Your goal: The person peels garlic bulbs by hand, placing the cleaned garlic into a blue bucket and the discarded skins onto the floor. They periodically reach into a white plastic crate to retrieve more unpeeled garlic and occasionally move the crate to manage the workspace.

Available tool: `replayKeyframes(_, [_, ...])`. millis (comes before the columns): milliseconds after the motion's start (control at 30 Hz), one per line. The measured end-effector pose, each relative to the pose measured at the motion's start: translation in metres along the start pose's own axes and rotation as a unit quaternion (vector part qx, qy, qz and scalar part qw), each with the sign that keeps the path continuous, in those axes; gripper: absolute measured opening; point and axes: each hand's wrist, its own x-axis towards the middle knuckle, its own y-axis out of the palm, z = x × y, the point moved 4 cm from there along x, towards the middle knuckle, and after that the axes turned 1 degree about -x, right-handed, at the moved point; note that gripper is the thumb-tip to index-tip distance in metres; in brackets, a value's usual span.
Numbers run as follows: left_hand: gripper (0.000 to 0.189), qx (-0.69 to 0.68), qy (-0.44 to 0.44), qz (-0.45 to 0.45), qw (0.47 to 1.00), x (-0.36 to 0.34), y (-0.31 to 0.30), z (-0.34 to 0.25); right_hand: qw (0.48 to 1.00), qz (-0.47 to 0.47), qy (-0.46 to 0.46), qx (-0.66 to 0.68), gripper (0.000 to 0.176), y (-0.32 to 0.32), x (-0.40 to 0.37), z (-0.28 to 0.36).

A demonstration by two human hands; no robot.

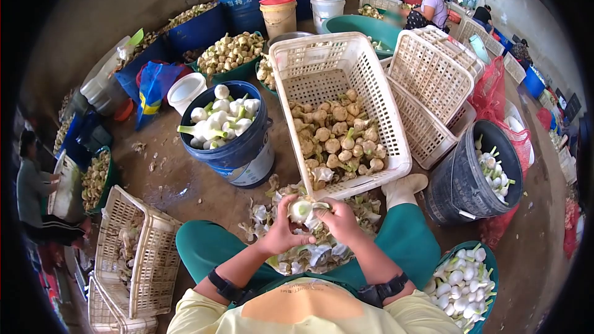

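A garlic bulb (301,211), white with loose outer skin, is between my two hands in front of my lap. My left hand (279,227) has its fingers wrapped round the bulb's left side. On the other side, my right hand (340,221) pinches the peeling skin at the bulb's edge. Below them, a heap of shed garlic skins (318,253) lies between my legs. Just beyond my hands, a tilted white plastic crate (291,93) holds brown unpeeled garlic bulbs (337,130).
Peeled white garlic fills a blue bucket (238,154) at left, a black bucket (451,179) at right and a green basin (492,266) near my right knee. Stacked crates (433,74) stand at right, others (158,253) at lower left. Several people sit farther off.
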Motion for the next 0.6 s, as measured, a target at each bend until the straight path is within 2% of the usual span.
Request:
replayKeyframes(33, [0.073,0.004,-0.018,-0.021,1.000,0.001,-0.005,0.014,0.996,0.015,-0.056,-0.060,0.024,0.001,0.001,0.003])
replayKeyframes(67, [0.070,0.007,-0.037,-0.043,0.998,-0.001,-0.011,0.027,0.997,0.015,-0.055,-0.057,0.024,0.002,0.000,0.003])
replayKeyframes(100, [0.067,-0.142,-0.155,-0.050,0.976,0.001,-0.011,0.023,0.988,-0.022,-0.099,-0.117,0.022,0.000,-0.002,0.012])
replayKeyframes(133, [0.067,-0.141,-0.157,-0.050,0.976,0.001,-0.015,0.022,0.972,-0.058,-0.143,-0.177,0.020,-0.001,-0.003,0.018])
replayKeyframes(167, [0.066,-0.226,-0.164,-0.023,0.960,0.000,-0.016,0.021,0.944,-0.111,-0.178,-0.254,0.020,-0.009,0.000,0.014])
replayKeyframes(200, [0.065,-0.309,-0.170,0.004,0.936,0.000,-0.016,0.020,0.945,-0.110,-0.178,-0.253,0.020,-0.017,0.002,0.007])
replayKeyframes(267, [0.066,-0.314,-0.161,0.011,0.936,0.002,-0.015,0.007,0.895,-0.078,-0.211,-0.384,0.025,-0.025,0.003,0.002])
replayKeyframes(300, [0.063,-0.265,-0.175,0.027,0.948,0.003,-0.015,0.005,0.906,-0.023,-0.114,-0.407,0.029,-0.024,0.003,-0.005])
replayKeyframes(333, [0.061,-0.216,-0.189,0.044,0.957,0.003,-0.015,0.006,0.906,-0.022,-0.113,-0.408,0.029,-0.026,0.003,-0.014])
replayKeyframes(400, [0.061,-0.208,-0.187,0.042,0.959,0.002,-0.014,0.005,0.838,-0.074,-0.147,-0.520,0.026,-0.028,0.004,-0.018])
replayKeyframes(433, [0.060,-0.117,-0.154,0.028,0.981,0.002,-0.016,0.004,0.837,-0.077,-0.147,-0.521,0.026,-0.027,0.005,-0.011])
replayKeyframes(500, [0.061,0.089,-0.077,-0.022,0.993,0.003,-0.020,0.004,0.929,-0.076,-0.238,-0.272,0.023,-0.016,0.002,0.013])
replayKeyframes(533, [0.061,0.089,-0.080,-0.021,0.993,0.003,-0.021,0.010,0.931,-0.076,-0.235,-0.270,0.023,-0.009,0.002,0.014])
replayKeyframes(600, [0.062,0.284,0.047,-0.060,0.956,0.005,-0.021,0.004,0.904,-0.044,-0.248,-0.344,0.019,0.006,0.003,0.015])
